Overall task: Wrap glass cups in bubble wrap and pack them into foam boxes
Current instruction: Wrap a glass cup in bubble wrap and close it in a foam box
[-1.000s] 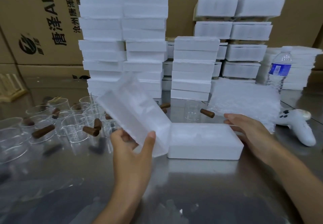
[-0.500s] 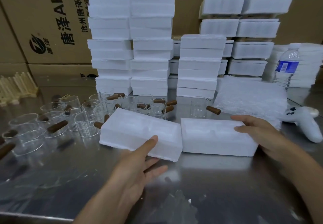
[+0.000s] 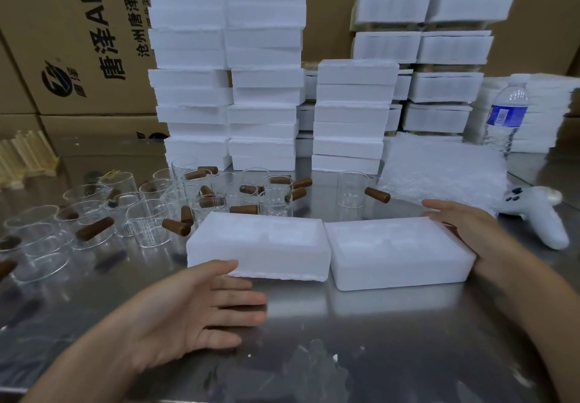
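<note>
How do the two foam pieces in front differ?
The left foam piece has a ragged near edge, the left hand touching it; the right foam piece has a cleaner edge, the right hand resting on its far corner. Both lie hollow side up, touching.

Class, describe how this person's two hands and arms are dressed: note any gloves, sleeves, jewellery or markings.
The left hand and right hand are bare: no gloves, rings or watch show. The left forearm and right forearm are bare too; no sleeves or markings in view.

Lettering on the cardboard cartons [image 3: 78,41] runs off the top edge, and glass cups [image 3: 34,236] at far left are blurred and cropped.
</note>
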